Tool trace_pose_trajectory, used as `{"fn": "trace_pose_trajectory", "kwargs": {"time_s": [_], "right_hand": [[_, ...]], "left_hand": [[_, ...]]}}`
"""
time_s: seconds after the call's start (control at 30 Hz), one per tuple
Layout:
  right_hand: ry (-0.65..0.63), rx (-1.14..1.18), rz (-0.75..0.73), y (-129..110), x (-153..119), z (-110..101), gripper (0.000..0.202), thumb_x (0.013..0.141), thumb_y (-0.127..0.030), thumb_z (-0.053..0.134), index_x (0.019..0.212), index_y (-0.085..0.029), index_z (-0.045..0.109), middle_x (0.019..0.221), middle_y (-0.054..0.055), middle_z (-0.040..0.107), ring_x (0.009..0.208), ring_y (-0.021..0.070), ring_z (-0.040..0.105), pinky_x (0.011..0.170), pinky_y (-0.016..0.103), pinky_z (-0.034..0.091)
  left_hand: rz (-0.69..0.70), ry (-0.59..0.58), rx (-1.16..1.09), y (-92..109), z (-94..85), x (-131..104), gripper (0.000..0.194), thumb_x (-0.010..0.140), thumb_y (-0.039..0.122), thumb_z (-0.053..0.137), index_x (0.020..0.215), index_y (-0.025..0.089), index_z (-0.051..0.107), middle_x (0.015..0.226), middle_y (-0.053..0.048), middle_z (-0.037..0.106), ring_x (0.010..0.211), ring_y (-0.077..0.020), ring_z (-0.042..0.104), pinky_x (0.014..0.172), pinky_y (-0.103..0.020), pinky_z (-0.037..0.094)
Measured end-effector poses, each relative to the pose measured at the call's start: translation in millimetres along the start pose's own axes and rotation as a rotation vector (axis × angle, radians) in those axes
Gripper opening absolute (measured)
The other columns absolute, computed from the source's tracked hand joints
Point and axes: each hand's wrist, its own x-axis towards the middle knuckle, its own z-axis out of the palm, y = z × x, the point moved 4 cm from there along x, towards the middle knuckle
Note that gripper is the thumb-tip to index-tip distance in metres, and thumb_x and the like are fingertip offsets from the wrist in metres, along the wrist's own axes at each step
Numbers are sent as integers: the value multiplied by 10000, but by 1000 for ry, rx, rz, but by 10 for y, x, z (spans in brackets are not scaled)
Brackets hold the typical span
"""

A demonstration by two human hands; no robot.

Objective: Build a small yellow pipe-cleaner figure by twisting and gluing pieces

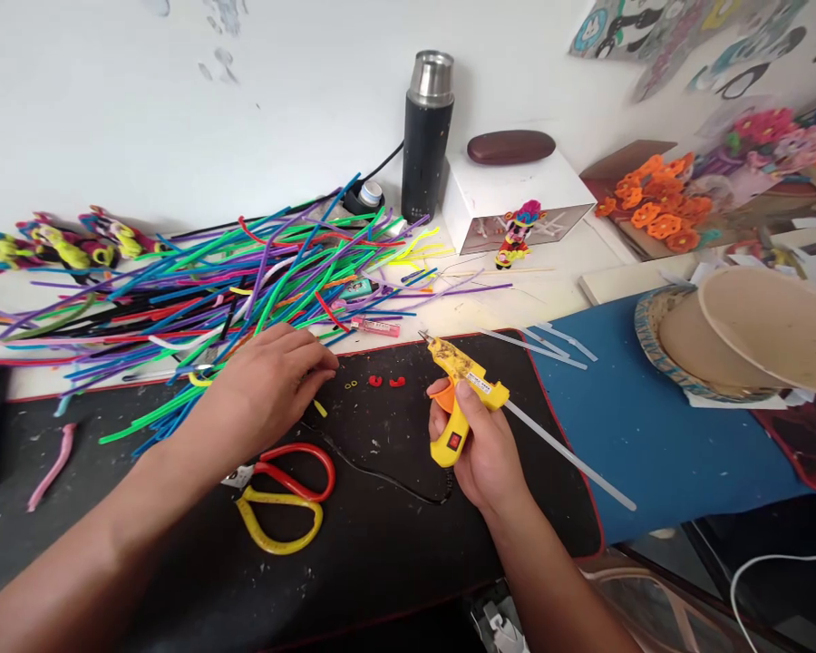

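Note:
My right hand (pixel 486 444) is wrapped round the handle of a yellow hot glue gun (pixel 459 363), its fingers at the orange trigger. A clear glue stick (pixel 571 458) sticks out of the back of the gun. My left hand (pixel 272 376) hovers at the mat's far edge with its fingers bent together; what they hold, if anything, is hidden. To the right of those fingertips lie two small red curled pieces (pixel 386 382) and tiny yellow rings (pixel 351 385). A short yellow piece (pixel 320 409) lies just below them. Scissors (pixel 289 499) with red and yellow handles rest below my left hand.
Many-coloured pipe cleaners (pixel 197 281) are heaped behind the black mat (pixel 381 562). A black thermos (pixel 427 136) stands beside a white box (pixel 517 195), with a small pipe-cleaner figure (pixel 517 234) before it. Loose glue sticks (pixel 550 345) and a large paper tub (pixel 768 326) are at right.

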Motion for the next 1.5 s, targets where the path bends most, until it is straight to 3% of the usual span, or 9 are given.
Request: {"fn": "trace_pose_trajectory", "kwargs": {"time_s": [0.2,0.47,0.8,1.13,1.33,1.5], "right_hand": [[18,-17,0,11,6,-19,431,874,-606,766,918,-177,767,614,-9,542,537,106,457,448,211,334],[26,-16,11,20,5,-27,432,871,-606,767,927,-178,765,627,-4,554,548,117,461,447,216,317],[20,-11,6,27,16,-32,432,876,-601,766,932,-173,762,632,-4,562,551,113,465,450,213,319],[12,-14,-5,35,18,-43,411,897,-590,754,937,-181,766,641,-5,562,564,109,476,464,210,330],[15,-43,-15,33,16,-32,416,895,-596,750,928,-181,762,635,-6,558,558,115,468,464,220,322],[-37,-166,-34,89,-11,-24,432,915,-608,720,926,-178,757,598,-18,547,516,109,436,469,233,327]], "left_hand": [[58,-106,97,144,113,91,279,1034,215,477,952,176,741,923,-108,720,922,-311,629,858,-459,523],[72,-157,127,208,215,141,199,999,184,554,956,163,747,926,-114,709,929,-325,620,849,-472,522],[112,-130,140,228,271,141,284,1022,183,468,905,166,726,879,-115,701,877,-315,610,832,-470,499],[85,-150,179,215,305,121,251,1011,224,479,870,163,678,884,-121,677,888,-321,619,819,-474,501],[34,-9,-34,167,105,78,258,1027,271,454,883,187,651,889,-100,697,889,-287,627,852,-428,508],[-211,55,-326,46,-86,-11,180,956,347,555,893,216,660,892,-37,723,798,-215,647,740,-325,499]]}}
